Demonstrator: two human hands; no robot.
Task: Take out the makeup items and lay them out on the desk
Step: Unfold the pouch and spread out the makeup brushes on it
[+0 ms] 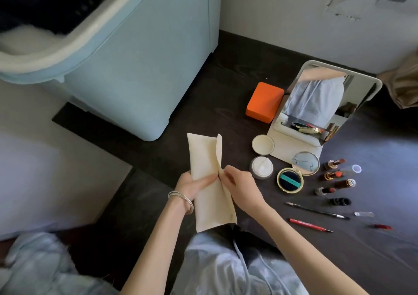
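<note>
A cream fabric pouch [204, 156] is held over the dark desk [373, 245], lengthwise away from me. My left hand [192, 186] grips its left side, thumb on top. My right hand [237, 181] pinches the raised flap edge at the pouch's middle. To the right lie an open round powder jar [261, 167] with its lid [263, 144], an open gold compact [290, 182] with mirror lid, several uncapped lipsticks [332, 175], a black pencil [316, 211] and a red pencil [309, 225].
A standing mirror [321, 104] and an orange box [264, 101] sit at the back of the desk. A large pale blue bin [140, 63] stands at the left. Small caps [364, 214] and a black scrunchie [340, 201] lie at the right.
</note>
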